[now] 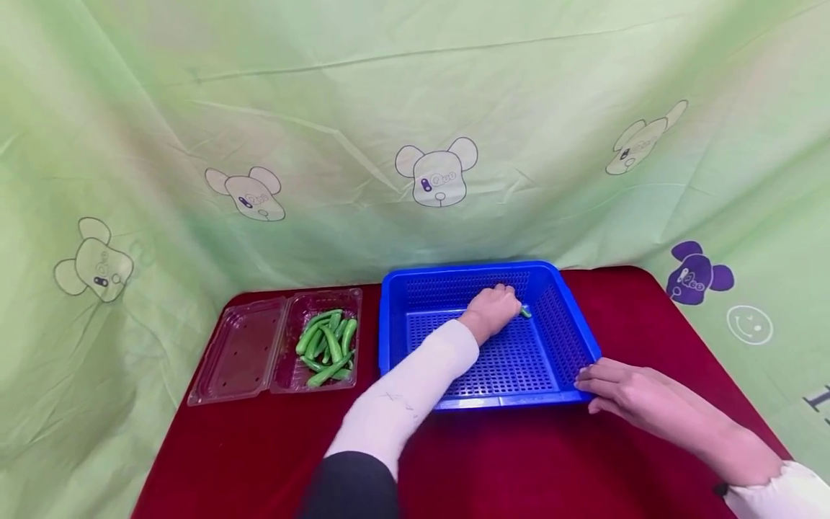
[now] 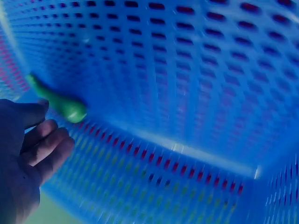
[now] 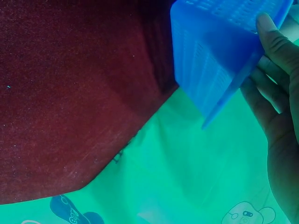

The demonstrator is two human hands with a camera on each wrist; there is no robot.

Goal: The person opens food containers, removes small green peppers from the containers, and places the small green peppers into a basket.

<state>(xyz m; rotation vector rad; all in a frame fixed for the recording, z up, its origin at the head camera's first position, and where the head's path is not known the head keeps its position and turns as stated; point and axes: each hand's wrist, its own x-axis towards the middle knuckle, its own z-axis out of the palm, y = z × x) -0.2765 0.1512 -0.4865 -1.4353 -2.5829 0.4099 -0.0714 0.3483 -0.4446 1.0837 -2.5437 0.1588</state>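
Observation:
Down in the blue basket (image 1: 489, 401), my left hand (image 1: 494, 308) has its fingertips curled at a single green pepper (image 2: 65, 103), which lies by the basket's far wall. In the left wrist view, thumb and finger pinch the pepper near its middle; part of the contact is hidden. Only one end of that pepper shows beside the hand in the head view. My right hand (image 1: 632, 393) grips the basket's near right corner, thumb over the rim and fingers beneath it, as the right wrist view shows.
Left of the basket sits an open clear plastic box (image 1: 280, 382) with several green peppers (image 1: 329, 344) in it and its lid (image 1: 235, 349) folded out to the left. A red cloth (image 1: 272, 458) covers the table. A green printed curtain (image 1: 337, 238) hangs behind and around it.

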